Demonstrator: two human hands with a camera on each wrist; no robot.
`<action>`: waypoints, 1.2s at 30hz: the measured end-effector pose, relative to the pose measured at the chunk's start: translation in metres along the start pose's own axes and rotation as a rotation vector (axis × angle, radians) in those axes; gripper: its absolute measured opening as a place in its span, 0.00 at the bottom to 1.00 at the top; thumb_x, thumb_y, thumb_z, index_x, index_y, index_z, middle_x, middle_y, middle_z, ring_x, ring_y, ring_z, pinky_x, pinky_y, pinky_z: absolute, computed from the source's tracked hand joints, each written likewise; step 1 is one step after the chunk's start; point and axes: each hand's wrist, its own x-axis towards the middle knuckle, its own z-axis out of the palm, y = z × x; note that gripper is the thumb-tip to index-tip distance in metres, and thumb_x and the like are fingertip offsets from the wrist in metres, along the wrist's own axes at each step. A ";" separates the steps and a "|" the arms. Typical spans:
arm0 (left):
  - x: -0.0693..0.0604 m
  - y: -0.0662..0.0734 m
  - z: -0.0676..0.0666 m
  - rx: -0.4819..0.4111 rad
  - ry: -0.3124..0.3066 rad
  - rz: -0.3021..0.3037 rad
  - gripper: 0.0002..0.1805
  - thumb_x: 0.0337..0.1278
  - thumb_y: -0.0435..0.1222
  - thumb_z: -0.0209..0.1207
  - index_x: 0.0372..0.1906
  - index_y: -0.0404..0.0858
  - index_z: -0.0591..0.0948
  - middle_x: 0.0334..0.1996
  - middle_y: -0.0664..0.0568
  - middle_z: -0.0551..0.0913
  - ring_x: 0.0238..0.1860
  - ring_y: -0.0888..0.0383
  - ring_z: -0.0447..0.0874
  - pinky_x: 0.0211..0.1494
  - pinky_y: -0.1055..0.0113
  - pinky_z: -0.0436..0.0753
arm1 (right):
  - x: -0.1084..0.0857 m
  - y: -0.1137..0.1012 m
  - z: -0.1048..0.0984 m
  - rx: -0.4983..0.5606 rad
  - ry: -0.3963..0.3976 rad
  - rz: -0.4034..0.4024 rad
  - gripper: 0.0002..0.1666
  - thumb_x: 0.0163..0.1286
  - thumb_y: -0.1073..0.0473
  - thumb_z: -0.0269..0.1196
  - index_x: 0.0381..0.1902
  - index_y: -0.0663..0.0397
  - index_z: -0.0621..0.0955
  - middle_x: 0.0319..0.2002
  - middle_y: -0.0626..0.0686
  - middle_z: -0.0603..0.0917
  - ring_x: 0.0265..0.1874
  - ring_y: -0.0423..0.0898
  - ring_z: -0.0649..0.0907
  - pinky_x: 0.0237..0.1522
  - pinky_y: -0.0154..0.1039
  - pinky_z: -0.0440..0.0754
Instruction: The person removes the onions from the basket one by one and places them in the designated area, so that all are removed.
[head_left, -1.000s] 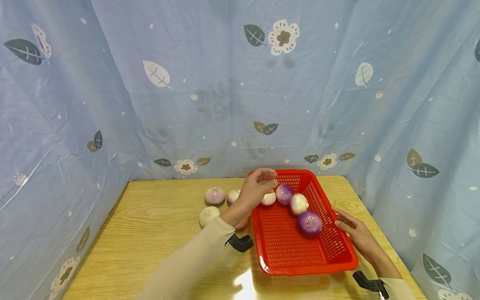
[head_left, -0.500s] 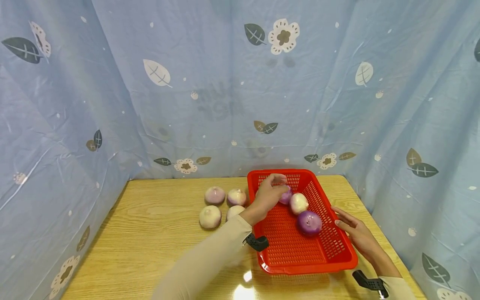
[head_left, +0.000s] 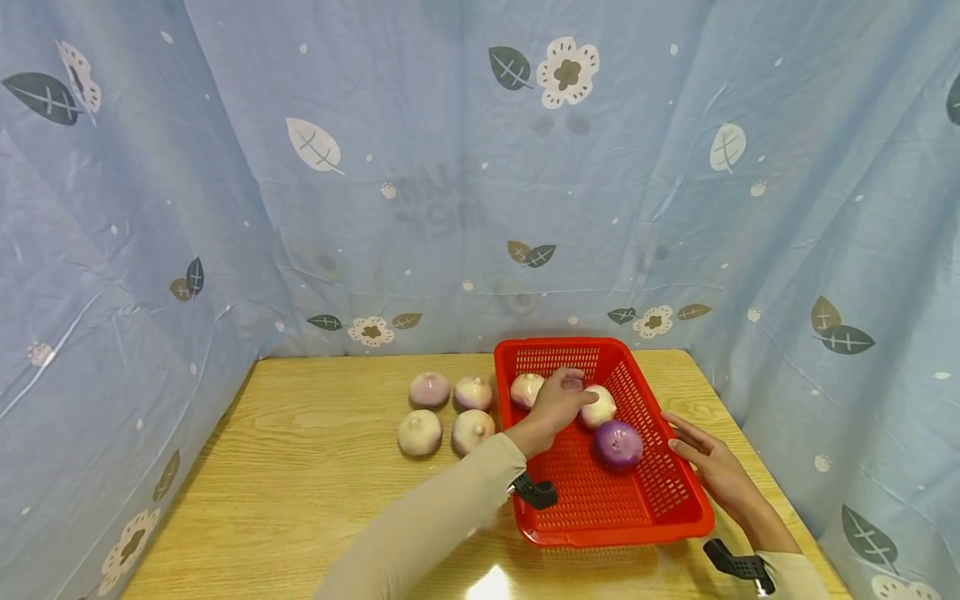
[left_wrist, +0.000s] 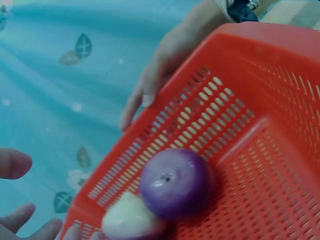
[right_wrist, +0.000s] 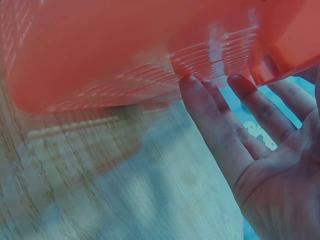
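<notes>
Blue curtain (head_left: 412, 208), printed with leaves and flowers, fills the upper frame, and below it runs a wood-grain table (head_left: 322, 475). Right of centre sits the red basket (head_left: 588, 504), and over its upper part reaches the left hand (head_left: 553, 408), thumb and fingers well apart in the left wrist view! It's right above a partly hidden onion (head_left: 573, 385) (whether skin meets onion, I cannot tell). Just beside it, a white onion (head_left: 598, 408) touches the big purple onion (head_left: 618, 445), and a pale onion (head_left: 527, 390) lies near the basket's upper left corner. Over on the right, the right hand (head_left: 712, 467) rests against the basket's side, its fingers straight and spread. Left of the basket, four more onions stand on the table in two rows: upper pair (head_left: 429, 390), lower pair (head_left: 420, 433).
</notes>
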 end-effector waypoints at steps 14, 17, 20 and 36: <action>0.002 -0.022 0.013 -0.067 -0.028 -0.212 0.29 0.51 0.35 0.66 0.60 0.36 0.73 0.52 0.47 0.78 0.56 0.44 0.77 0.58 0.40 0.78 | -0.001 -0.004 0.001 -0.013 0.008 0.020 0.35 0.78 0.57 0.51 0.77 0.55 0.54 0.53 0.28 0.79 0.48 0.35 0.84 0.44 0.43 0.88; 0.002 -0.027 0.015 -0.059 -0.030 -0.236 0.29 0.50 0.35 0.67 0.60 0.37 0.75 0.48 0.49 0.79 0.56 0.43 0.78 0.56 0.40 0.79 | 0.000 -0.004 0.001 -0.018 0.003 0.013 0.35 0.78 0.57 0.51 0.77 0.56 0.53 0.53 0.28 0.79 0.48 0.34 0.84 0.44 0.42 0.88; 0.001 -0.032 0.018 -0.050 -0.049 -0.260 0.29 0.50 0.36 0.67 0.60 0.38 0.75 0.50 0.49 0.78 0.56 0.45 0.78 0.55 0.40 0.80 | 0.000 -0.004 0.001 -0.019 0.004 0.013 0.35 0.78 0.57 0.51 0.77 0.57 0.54 0.53 0.28 0.79 0.48 0.34 0.84 0.44 0.42 0.87; 0.004 -0.039 0.039 -0.021 -0.112 -0.299 0.33 0.51 0.35 0.68 0.65 0.41 0.74 0.59 0.44 0.77 0.58 0.40 0.78 0.56 0.38 0.79 | 0.000 -0.002 0.002 -0.019 0.015 0.015 0.36 0.78 0.57 0.51 0.77 0.57 0.53 0.53 0.29 0.79 0.48 0.33 0.83 0.45 0.40 0.87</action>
